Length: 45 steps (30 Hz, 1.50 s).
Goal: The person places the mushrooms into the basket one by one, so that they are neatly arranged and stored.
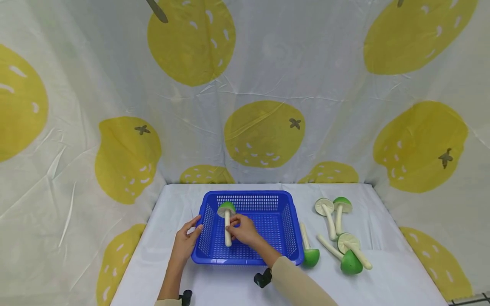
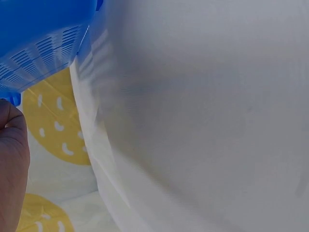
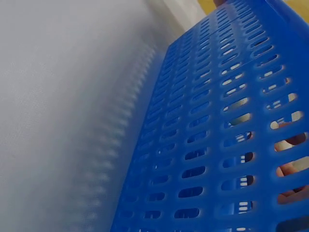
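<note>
Head view: a blue basket (image 1: pixel 249 257) sits on a table covered with a white cloth (image 1: pixel 383 280), against a backdrop printed with yellow fruit (image 1: pixel 264 134). The right hand (image 1: pixel 243 229) reaches into the basket and holds a toy mushroom (image 1: pixel 227 221) by its pale stem, fingers curled round it; the green cap points toward the far wall of the basket and the stem runs back toward the person. The left hand (image 1: pixel 186 240) rests on the basket's left rim, its thumb touching the rim and its fingers loosely extended, gripping nothing that I can make out. To the right of the basket, one mushroom (image 1: pixel 308 250) lies just beside its wall, cap toward the person, and four more mushrooms (image 1: pixel 340 231) lie in a loose group farther right on the cloth.

Left wrist view: the edge of the left hand (image 2: pixel 12 164) shows at the lower left, just below the basket's slotted wall (image 2: pixel 38 48); the white cloth (image 2: pixel 203 121) fills the rest, blurred.

Right wrist view: the basket's slotted wall (image 3: pixel 217 145) fills the right side, seen from outside; skin tones show through the slots at the far right, though I cannot tell whose fingers. Blurred white cloth (image 3: pixel 63 106) lies on the left.
</note>
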### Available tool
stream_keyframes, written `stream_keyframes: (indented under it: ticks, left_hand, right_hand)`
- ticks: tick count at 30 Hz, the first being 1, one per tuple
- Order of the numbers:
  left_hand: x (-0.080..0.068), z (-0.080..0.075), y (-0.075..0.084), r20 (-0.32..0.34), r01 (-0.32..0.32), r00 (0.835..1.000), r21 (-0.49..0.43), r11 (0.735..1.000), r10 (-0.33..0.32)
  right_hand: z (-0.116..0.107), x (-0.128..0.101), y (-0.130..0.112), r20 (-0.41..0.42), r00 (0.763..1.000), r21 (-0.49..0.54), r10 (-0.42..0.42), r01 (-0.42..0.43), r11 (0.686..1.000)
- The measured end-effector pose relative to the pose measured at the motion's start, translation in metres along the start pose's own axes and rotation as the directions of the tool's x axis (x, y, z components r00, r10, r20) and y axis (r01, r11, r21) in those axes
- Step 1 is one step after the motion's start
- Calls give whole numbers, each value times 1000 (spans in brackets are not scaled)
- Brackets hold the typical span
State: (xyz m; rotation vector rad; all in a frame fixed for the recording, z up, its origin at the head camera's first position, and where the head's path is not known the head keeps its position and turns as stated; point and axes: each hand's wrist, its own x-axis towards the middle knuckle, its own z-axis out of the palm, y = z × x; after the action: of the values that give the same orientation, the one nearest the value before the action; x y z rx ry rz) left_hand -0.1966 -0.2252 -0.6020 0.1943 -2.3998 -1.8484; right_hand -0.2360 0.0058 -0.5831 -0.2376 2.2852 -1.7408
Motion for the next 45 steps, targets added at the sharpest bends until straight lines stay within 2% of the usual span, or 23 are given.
stream_keyframes:
  ticks: [5, 14, 21, 28, 36, 45]
  left_hand:
    - [0, 2, -2, 6, -3, 1000, -7, 1000, 3]
    - [2, 0, 1, 15, 30, 999, -34, 999, -30]
    - [1, -2, 1, 14, 40, 999, -27, 999, -40]
    - [-1, -3, 1, 13, 50, 999, -27, 998, -50]
    - [-2, -2, 3, 21, 63, 998, -22, 998, -63]
    - [-2, -1, 4, 23, 66, 998, -45, 997, -65]
  right_hand:
    - [1, 1, 5, 5, 1000, 4, 16, -16, 1000]
    - [-1, 6, 8, 19, 997, 1, 69, -69, 998]
    - [-1, 8, 11, 0, 996, -27, 89, -89, 996]
    - [1, 7, 15, 4, 996, -79, 85, -84, 993]
    - [2, 7, 15, -4, 995, -77, 100, -100, 992]
    - [-2, 7, 16, -67, 996, -105, 63, -70, 992]
